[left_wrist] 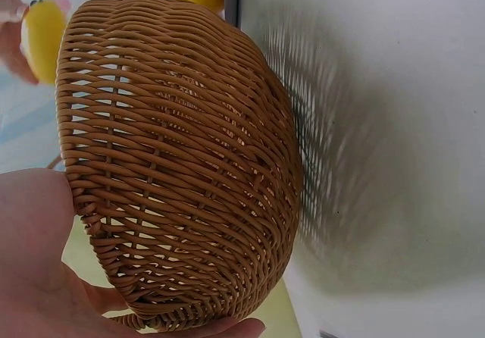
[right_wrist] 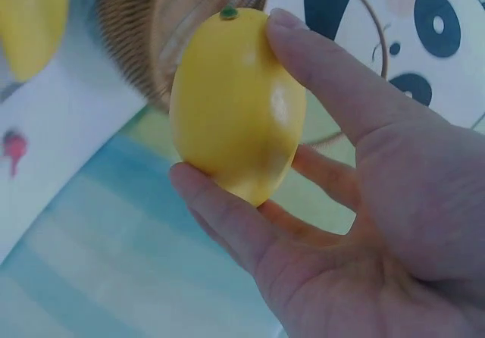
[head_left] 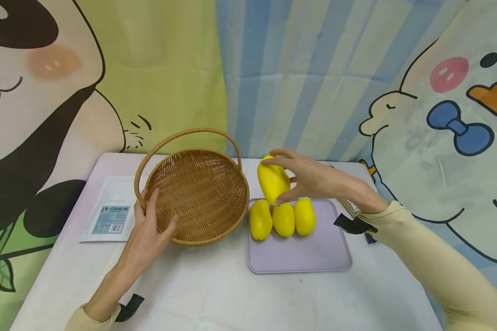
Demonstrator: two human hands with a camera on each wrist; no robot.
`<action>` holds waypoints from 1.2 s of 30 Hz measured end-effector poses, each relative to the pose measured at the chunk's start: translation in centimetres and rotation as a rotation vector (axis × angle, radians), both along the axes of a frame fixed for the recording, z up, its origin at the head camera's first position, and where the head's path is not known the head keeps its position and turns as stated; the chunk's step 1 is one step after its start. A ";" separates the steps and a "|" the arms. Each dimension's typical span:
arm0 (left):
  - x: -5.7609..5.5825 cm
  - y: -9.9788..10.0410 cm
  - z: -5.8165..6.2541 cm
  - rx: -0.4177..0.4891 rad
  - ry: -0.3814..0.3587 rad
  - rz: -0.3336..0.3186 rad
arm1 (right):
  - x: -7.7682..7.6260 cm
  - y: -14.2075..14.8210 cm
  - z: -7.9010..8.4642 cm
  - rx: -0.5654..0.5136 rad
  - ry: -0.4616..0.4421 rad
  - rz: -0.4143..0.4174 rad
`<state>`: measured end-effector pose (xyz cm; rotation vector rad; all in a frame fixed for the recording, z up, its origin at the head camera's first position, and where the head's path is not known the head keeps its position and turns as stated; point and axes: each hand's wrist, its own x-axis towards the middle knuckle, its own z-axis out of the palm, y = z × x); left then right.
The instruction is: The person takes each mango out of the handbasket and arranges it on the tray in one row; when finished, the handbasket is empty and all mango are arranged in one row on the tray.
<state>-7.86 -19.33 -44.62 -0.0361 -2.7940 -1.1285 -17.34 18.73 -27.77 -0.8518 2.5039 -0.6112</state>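
My right hand (head_left: 310,177) holds a yellow mango (head_left: 272,179) between thumb and fingers, above the back edge of a lilac tray (head_left: 302,257). A small green stem spot shows on this mango (right_wrist: 235,103) in the right wrist view. Three more mangoes (head_left: 283,219) lie side by side on the tray. With my left hand (head_left: 149,230) I grip the left rim of a brown wicker basket (head_left: 199,197), thumb over the rim. The basket tilts so that its inside faces the head camera. Its underside (left_wrist: 182,164) fills the left wrist view.
A white coffee pouch (head_left: 112,211) lies left of the basket, partly behind it and my hand. Beneath my right wrist is a shiny packet (head_left: 349,207), mostly hidden. A white cloth covers the table (head_left: 215,294); printed curtains (head_left: 281,69) hang behind it.
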 end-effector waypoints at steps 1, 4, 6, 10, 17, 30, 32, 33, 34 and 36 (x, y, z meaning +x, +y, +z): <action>0.0 0.0 0.0 -0.001 0.000 0.001 | 0.0 0.7 -0.2 -0.003 -0.003 -0.013; 0.1 0.0 0.0 -0.002 0.001 0.002 | 0.1 2.9 -0.9 -0.024 -0.014 -0.054; 0.1 0.0 0.0 -0.003 0.000 0.001 | 0.1 4.3 -1.5 -0.042 -0.025 -0.081; 0.0 0.0 0.0 -0.007 0.002 0.002 | 0.1 7.2 -2.7 -0.049 -0.025 -0.120; 0.0 0.1 -0.2 0.006 0.004 -0.001 | 0.5 11.8 -5.5 -0.024 0.032 -0.181; 0.0 0.1 -0.2 0.013 0.000 0.001 | 0.3 17.5 -12.6 -0.079 -0.075 -0.280; 0.1 0.1 -0.2 0.011 -0.004 0.002 | 0.3 17.9 -13.6 -0.087 -0.089 -0.278; 0.1 0.1 -0.2 0.010 -0.004 0.002 | 0.3 18.1 -14.1 -0.086 -0.094 -0.276; 0.1 0.1 -0.2 0.009 -0.005 0.002 | 0.3 18.2 -14.5 -0.089 -0.100 -0.275; 0.1 0.1 -0.1 0.006 -0.003 0.003 | 0.4 18.4 -15.1 -0.100 -0.119 -0.276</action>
